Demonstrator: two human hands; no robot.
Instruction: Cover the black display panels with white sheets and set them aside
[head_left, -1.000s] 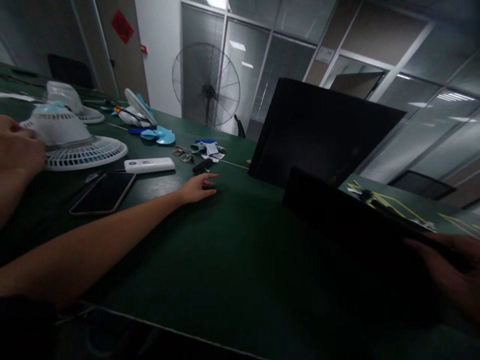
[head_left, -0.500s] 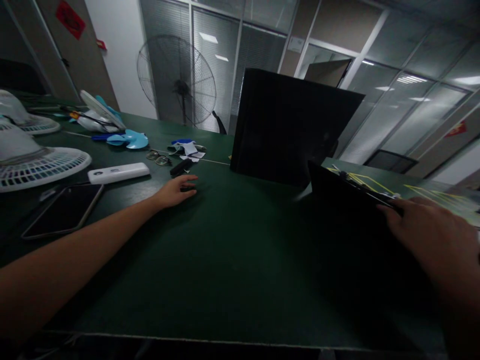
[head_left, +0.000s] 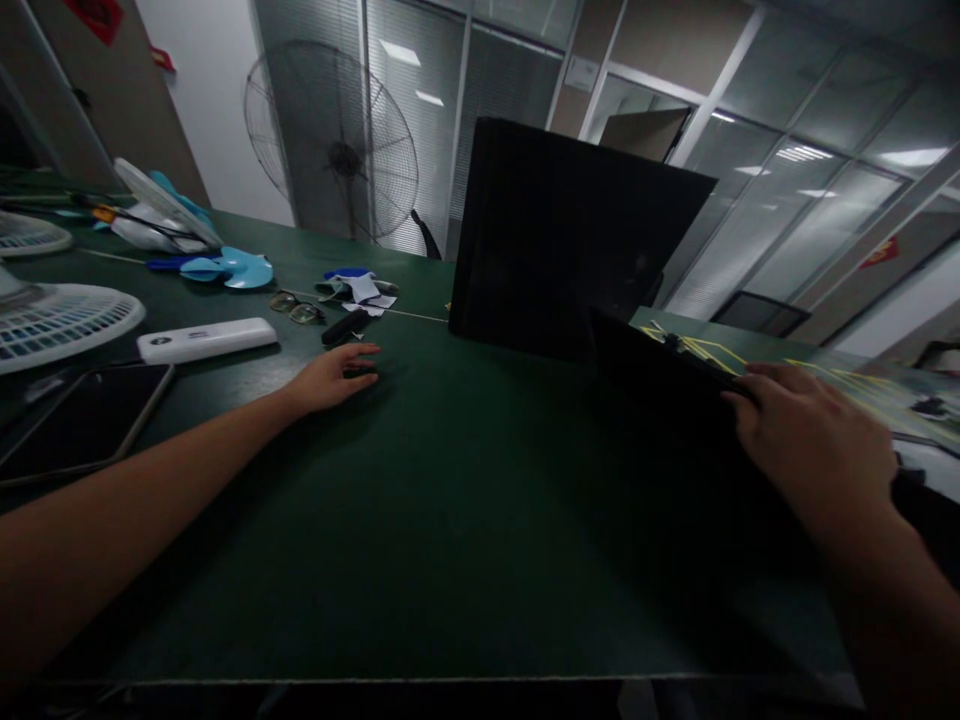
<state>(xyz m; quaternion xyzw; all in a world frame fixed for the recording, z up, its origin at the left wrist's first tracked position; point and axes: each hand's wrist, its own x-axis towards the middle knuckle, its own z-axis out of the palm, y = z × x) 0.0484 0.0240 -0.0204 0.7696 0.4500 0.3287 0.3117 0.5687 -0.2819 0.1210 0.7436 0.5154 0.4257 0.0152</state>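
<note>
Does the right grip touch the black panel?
Touching. The head view shows the right grip curled over the top edge of the black panel, with no gap visible.

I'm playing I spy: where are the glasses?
In the head view, the glasses lie on the table, left of centre, between the blue blades and the papers, beyond the left hand.

Surface (head_left: 450,520) is dark green with a pale line running across it, and the thin panel (head_left: 660,400) plus the boxy thing (head_left: 577,240) behind it are both straight-up black. Phone (head_left: 94,415) has a black face and paler rim. Oblong gadget (head_left: 210,341) is white, same as the slotted fan guard (head_left: 71,318). Propeller (head_left: 244,268) is light blue, door sign (head_left: 97,15) is red.
</note>
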